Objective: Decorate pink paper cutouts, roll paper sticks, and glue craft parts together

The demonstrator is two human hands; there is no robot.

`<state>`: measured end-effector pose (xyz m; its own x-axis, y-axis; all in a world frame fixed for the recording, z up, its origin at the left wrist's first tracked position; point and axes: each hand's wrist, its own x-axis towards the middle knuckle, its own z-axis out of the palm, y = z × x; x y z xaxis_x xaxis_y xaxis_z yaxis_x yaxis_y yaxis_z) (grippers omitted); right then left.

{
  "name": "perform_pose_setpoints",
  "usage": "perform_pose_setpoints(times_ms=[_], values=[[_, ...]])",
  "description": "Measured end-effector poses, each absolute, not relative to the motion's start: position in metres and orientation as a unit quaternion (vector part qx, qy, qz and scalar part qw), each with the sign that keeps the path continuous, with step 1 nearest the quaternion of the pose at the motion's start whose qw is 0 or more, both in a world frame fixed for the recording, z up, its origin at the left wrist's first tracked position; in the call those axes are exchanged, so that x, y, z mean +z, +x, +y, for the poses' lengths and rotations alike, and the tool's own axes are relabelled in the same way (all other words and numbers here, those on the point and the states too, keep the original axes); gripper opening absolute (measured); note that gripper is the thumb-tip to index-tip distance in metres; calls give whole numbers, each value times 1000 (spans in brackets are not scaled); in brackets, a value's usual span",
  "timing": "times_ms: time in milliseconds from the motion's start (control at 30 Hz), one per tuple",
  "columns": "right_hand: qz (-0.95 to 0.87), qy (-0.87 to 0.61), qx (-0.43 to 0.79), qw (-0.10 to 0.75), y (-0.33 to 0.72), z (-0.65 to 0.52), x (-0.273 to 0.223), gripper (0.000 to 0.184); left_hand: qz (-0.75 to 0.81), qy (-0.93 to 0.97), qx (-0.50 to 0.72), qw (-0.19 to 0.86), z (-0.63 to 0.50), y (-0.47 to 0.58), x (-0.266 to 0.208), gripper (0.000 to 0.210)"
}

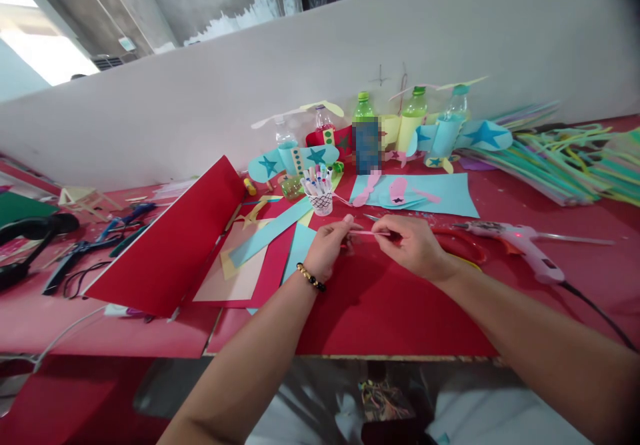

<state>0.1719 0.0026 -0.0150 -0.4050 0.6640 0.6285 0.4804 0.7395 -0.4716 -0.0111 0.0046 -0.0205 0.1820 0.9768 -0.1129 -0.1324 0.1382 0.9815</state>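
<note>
A thin pink strip [367, 233], likely paper, stretches level between my two hands above the red tabletop. My left hand [326, 248], with a beaded bracelet at the wrist, pinches one end. The other end sits in the closed fingers of my right hand [413, 245]. Partly hidden behind that hand lies a pair of scissors with red handles [473, 253]. A pink hot glue gun [523, 239], its red light on and a clear glue stick in its back, rests on the right. Pink paper cutouts [367, 191] lie on light blue paper [450, 195] beyond my hands.
A patterned cup of markers [321, 203] stands just past my left hand. Bottles dressed as paper airplanes [449, 128] line the wall. A red board [170, 245] leans at left; pastel strips [555, 171] are heaped at right. The glue gun's cord [600, 311] runs off the right edge.
</note>
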Motion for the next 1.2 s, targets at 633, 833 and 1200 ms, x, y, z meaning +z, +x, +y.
perform_pose_setpoints(times_ms=[633,833,1200], values=[[-840,-338,122,407,173,3,-17,12,407,473,415,662,8,-24,-22,29],[-833,-344,129,414,173,2,-14,12,373,469,380,705,10,-36,-12,32],[-828,-349,132,418,174,0,-11,11,449,453,396,660,14,-37,-16,37]])
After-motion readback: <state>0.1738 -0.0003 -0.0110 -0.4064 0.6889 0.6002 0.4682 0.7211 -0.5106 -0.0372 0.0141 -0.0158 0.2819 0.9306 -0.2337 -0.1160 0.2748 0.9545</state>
